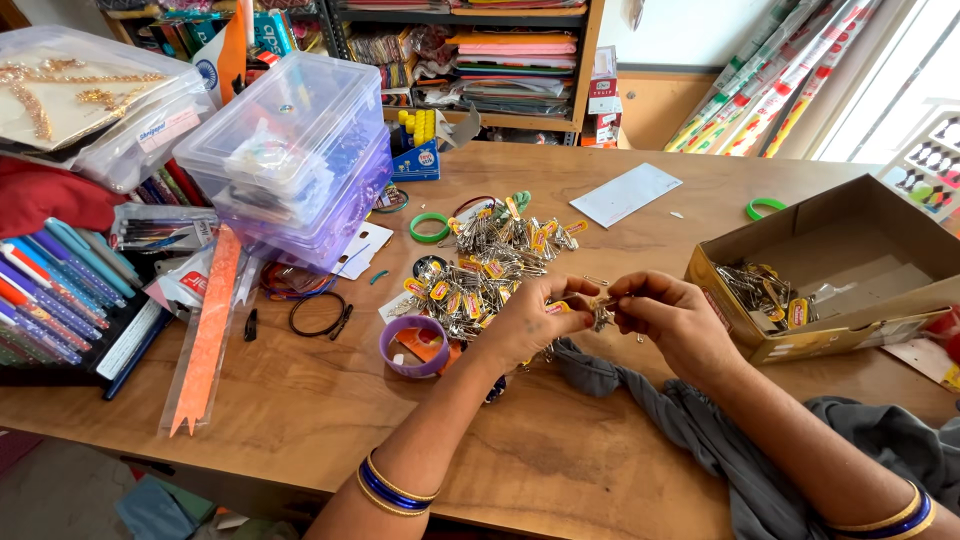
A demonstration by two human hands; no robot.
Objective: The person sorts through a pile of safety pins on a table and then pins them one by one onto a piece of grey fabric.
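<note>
1. Safety-pin bunch (601,316), a small cluster of metal pins, is held between both hands just above the wooden table (560,470), in front of the big pile of pin bunches (490,270).
2. It is pinched from both sides: the left hand (525,325) is closed on its left end with thumb and fingers, and the right hand (675,320) is closed on its right end in the same way.
3. The bunch is judged to be very light and stiff, but loose in itself, so the single pins can swing and tangle; smooth thin wire is likely to slip, and open points could prick.
4. It is best taken at the ring or the yellow tag, where the pins are joined, not at the free ends.
5. Just below the bunch a grey cloth (700,440) is lying on the table.
6. To the right of the bunch an open cardboard box (850,330) is standing, with more tagged bunches inside.
7. To the left of the bunch a purple bangle (392,355) is seen, and further left a stack of clear plastic boxes (290,150).
</note>
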